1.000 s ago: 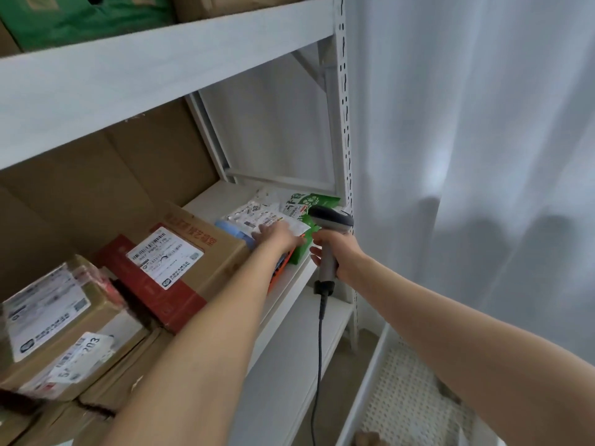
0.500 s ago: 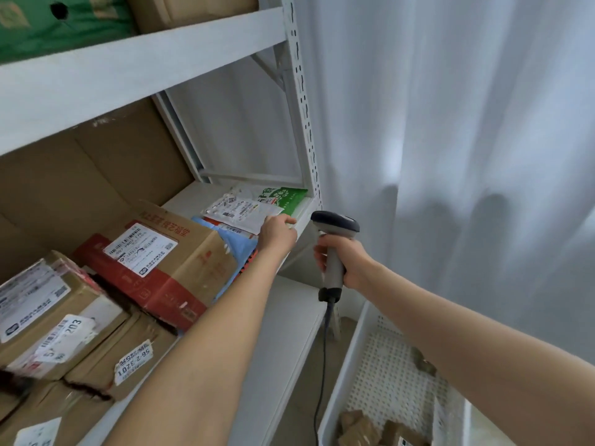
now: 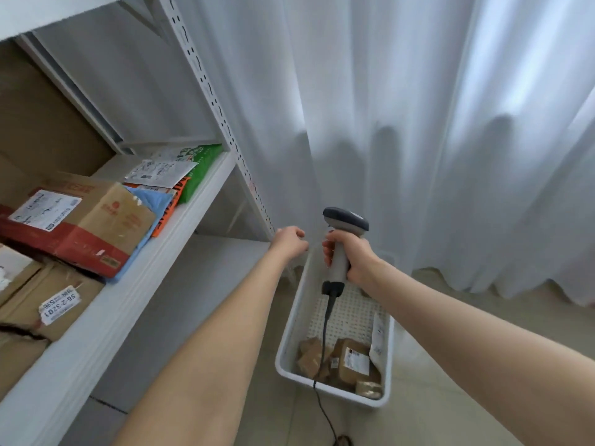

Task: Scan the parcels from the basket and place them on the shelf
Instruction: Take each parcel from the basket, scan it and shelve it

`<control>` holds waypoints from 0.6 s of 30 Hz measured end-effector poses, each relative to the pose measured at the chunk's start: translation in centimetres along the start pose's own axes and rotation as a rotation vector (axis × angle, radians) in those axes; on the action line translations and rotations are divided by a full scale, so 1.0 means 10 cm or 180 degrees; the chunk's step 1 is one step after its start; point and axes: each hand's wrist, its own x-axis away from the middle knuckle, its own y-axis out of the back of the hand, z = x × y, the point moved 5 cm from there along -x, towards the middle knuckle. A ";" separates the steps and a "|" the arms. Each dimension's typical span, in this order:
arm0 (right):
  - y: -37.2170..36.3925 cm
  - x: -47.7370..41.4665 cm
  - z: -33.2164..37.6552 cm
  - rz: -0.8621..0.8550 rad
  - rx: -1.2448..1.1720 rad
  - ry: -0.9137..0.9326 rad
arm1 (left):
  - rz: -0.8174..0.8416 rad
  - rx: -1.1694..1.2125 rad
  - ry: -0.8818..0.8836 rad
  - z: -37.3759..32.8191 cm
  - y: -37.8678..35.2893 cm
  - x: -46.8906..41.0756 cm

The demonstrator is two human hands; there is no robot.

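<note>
While gripping scanner [image 3: 346,220] in right hand [image 3: 358,261], hovered empty, loosely curled left hand [image 3: 289,241] over basket [image 3: 291,326] far end, with parcels [image 3: 352,362] below, toward body, at near end.

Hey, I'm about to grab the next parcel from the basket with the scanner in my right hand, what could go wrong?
The scanner's cable hangs into the basket across the parcels, so a lifted parcel may snag it. On the shelf, the orange mailer lies near the front edge and might slide off if bumped.
</note>
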 end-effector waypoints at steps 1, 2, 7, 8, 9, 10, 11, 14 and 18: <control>0.12 0.02 -0.01 -0.0060 -0.0059 -0.0008 | 0.0091 -0.0056 -0.0016 -0.04 -0.13 0.04; 0.23 0.03 -0.02 -0.0122 -0.0109 -0.0004 | 0.0174 -0.0102 -0.0029 -0.07 -0.25 0.05; 0.64 -0.03 -0.04 -0.0335 -0.0245 -0.0006 | 0.0393 -0.0171 -0.0108 -0.17 -0.68 0.01; 0.69 -0.06 -0.04 -0.0376 -0.0236 -0.0009 | 0.0422 -0.0182 -0.0116 -0.16 -0.75 -0.02; 0.73 -0.09 -0.05 -0.0408 -0.0228 -0.0004 | 0.0457 -0.0200 -0.0114 -0.15 -0.81 -0.03; 0.76 -0.12 -0.06 -0.0431 -0.0232 0.0009 | 0.0491 -0.0230 -0.0114 -0.13 -0.86 -0.03; 0.78 -0.15 -0.08 -0.0446 -0.0236 0.0021 | 0.0527 -0.0270 -0.0114 -0.11 -0.90 -0.04; 0.80 -0.24 -0.16 -0.0424 -0.0195 0.0014 | 0.0609 -0.0317 -0.0065 0.03 -0.97 -0.08; 0.86 -0.48 -0.38 -0.0439 -0.0124 -0.0045 | 0.0605 -0.0325 0.0010 0.25 -1.07 -0.23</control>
